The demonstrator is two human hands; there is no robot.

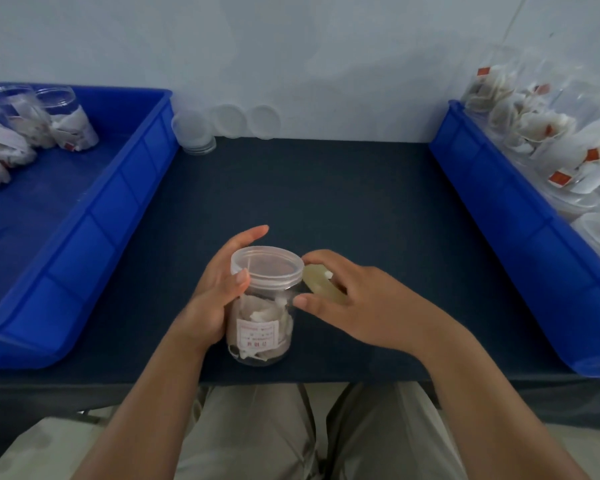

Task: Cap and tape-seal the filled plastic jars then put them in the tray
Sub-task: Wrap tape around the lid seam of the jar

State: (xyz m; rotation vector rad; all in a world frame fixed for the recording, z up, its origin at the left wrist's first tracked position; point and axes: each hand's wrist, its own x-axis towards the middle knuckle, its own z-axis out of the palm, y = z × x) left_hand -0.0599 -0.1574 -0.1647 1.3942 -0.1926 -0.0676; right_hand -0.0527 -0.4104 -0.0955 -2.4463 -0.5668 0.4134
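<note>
A clear plastic jar [261,327] filled with white sachets stands upright near the table's front edge, with a translucent cap [266,267] on top. My left hand [219,289] grips the jar's left side, thumb at the cap's rim. My right hand [343,303] holds a pale yellowish roll of tape [321,284] against the right side of the cap. At the left, the blue tray [84,216] holds several filled jars [66,123] at its far end.
A second blue tray [520,237] on the right is piled with filled jars [551,140]. Loose translucent caps [227,121] lean against the wall at the back of the dark table [309,195]. My legs show below the table's front edge.
</note>
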